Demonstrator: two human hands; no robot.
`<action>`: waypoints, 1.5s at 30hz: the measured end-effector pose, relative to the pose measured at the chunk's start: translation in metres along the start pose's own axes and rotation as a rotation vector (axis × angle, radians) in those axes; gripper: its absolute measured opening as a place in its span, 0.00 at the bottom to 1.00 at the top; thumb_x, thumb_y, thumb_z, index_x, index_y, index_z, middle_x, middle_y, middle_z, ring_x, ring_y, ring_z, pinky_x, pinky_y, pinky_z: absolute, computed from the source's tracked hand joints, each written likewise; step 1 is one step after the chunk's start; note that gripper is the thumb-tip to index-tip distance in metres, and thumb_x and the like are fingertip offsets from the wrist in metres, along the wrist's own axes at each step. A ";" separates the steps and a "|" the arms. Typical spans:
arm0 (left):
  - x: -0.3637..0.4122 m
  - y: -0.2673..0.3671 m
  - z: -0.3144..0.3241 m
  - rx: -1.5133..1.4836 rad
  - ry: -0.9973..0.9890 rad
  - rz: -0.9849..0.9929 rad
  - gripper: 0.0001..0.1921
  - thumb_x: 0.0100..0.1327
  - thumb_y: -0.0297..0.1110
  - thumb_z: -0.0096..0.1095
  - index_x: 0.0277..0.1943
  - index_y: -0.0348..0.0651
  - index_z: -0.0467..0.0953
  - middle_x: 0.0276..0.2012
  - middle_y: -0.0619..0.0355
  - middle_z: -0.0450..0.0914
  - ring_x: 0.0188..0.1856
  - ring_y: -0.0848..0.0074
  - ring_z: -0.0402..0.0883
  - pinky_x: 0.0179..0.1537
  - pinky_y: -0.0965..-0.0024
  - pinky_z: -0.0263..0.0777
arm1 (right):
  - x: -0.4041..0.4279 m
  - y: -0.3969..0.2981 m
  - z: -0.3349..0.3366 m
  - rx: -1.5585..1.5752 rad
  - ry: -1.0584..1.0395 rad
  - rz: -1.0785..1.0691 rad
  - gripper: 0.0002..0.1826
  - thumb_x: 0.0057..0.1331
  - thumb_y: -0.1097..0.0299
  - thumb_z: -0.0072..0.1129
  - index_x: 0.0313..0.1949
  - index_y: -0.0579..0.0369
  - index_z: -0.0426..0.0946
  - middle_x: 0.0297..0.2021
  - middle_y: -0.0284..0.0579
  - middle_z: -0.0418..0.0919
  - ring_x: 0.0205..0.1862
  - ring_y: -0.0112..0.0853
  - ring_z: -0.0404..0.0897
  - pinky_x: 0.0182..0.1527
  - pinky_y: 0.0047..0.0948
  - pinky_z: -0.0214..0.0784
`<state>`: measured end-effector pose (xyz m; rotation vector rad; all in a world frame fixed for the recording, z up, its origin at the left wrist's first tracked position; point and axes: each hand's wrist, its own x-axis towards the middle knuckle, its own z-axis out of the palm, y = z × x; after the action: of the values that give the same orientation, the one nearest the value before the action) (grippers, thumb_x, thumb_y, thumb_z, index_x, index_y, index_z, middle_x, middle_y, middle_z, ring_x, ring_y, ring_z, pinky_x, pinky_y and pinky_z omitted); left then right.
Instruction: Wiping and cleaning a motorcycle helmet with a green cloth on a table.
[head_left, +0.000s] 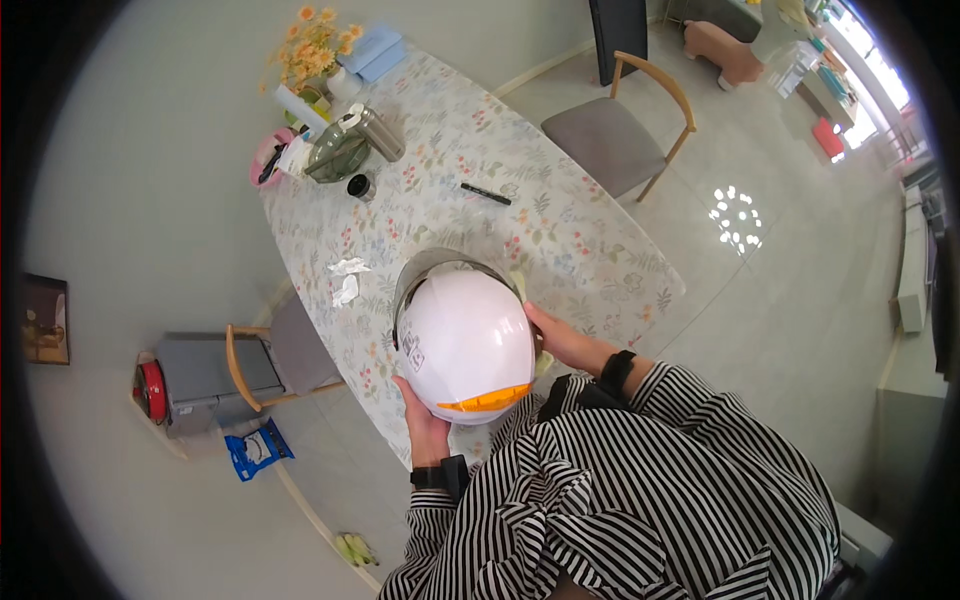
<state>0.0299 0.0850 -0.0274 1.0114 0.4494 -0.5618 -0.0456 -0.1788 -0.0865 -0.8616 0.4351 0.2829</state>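
Observation:
A white helmet (471, 337) with a tinted visor (427, 262) and an orange strip (487, 399) on its shell is held between my two hands, close to my body and over the table's near part. My left hand (426, 420) grips its lower left side, the fingers partly hidden beneath. On the right side my right hand (553, 330) holds the rim, its fingertips hidden by the shell. Part of something pale green shows behind the helmet's right edge. Crumpled silvery-white scraps (346, 279) lie left of the helmet. Farther off lies a black marker pen (486, 194).
The table (442, 217) has a floral cloth. At its far left stand a steel flask (382, 135), a black cup (361, 187), a green container (337, 156), a pink basket (262, 154) and a flower vase (345, 84). Chairs stand at right (607, 139) and left (296, 345).

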 end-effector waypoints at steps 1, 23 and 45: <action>0.001 -0.001 -0.002 0.009 0.013 -0.019 0.41 0.75 0.68 0.37 0.75 0.38 0.60 0.72 0.51 0.67 0.72 0.59 0.68 0.69 0.53 0.67 | 0.001 0.000 -0.004 0.047 0.012 -0.020 0.40 0.78 0.43 0.46 0.77 0.57 0.53 0.76 0.50 0.57 0.76 0.39 0.56 0.76 0.40 0.46; 0.018 -0.015 -0.008 0.783 0.096 0.498 0.33 0.80 0.51 0.42 0.79 0.44 0.51 0.79 0.50 0.52 0.79 0.57 0.52 0.75 0.51 0.50 | -0.001 -0.072 0.049 -0.525 -0.024 -0.113 0.27 0.50 0.64 0.82 0.49 0.61 0.83 0.40 0.39 0.86 0.40 0.23 0.80 0.46 0.25 0.72; 0.025 -0.015 0.075 1.512 -0.076 0.906 0.30 0.71 0.41 0.45 0.76 0.52 0.63 0.80 0.50 0.49 0.81 0.42 0.40 0.73 0.30 0.32 | -0.027 -0.059 0.076 -1.465 -0.002 -0.838 0.23 0.73 0.67 0.51 0.67 0.51 0.72 0.66 0.45 0.74 0.72 0.46 0.67 0.72 0.48 0.55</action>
<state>0.0466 0.0066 -0.0170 2.4083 -0.6731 0.0007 -0.0262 -0.1576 0.0091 -2.3660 -0.2652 -0.2555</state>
